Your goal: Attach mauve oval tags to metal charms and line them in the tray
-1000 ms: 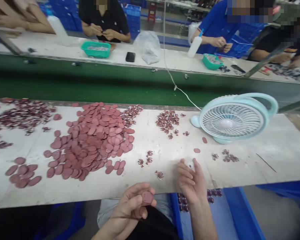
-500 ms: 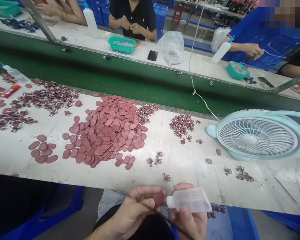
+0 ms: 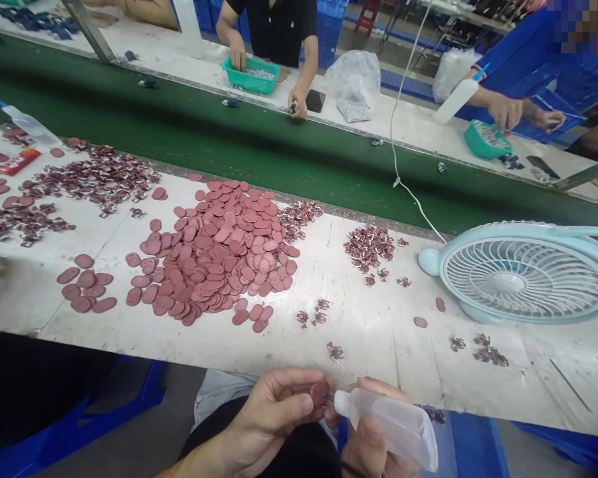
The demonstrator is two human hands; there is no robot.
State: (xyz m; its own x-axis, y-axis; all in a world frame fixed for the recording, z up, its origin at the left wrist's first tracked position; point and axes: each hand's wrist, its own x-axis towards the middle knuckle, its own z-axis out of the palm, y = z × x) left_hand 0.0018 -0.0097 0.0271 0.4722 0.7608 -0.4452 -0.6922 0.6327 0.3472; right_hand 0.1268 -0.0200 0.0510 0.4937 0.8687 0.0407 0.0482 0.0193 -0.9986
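Observation:
My left hand (image 3: pixel 279 413) pinches a reddish-brown oval disc (image 3: pixel 320 392) between thumb and fingers, just off the table's front edge. In my right hand (image 3: pixel 369 446) is a translucent white squeeze bottle (image 3: pixel 391 415), lying on its side with its capped end towards the disc. The dark thin tip of the bottle reaches the disc; whether it touches cannot be made out. Just beyond my hands on the table lie a small brown-and-white piece (image 3: pixel 335 351) and a little group of the same pieces (image 3: pixel 319 312). A large heap of oval discs (image 3: pixel 214 255) lies further left.
A light-blue fan (image 3: pixel 511 282) stands at the right, its white cord crossing the green conveyor belt (image 3: pixel 179 126). More brown pieces (image 3: pixel 369 247) are piled near the belt. Another squeeze bottle (image 3: pixel 27 124) leans at the far left. Across the belt, co-workers sit by green baskets (image 3: pixel 252 74).
The squeeze bottle has tilted, its base now lower right and its tip at the disc. Across the belt, a co-worker's hands have parted, one into the basket. Another person's hand appears at the left edge.

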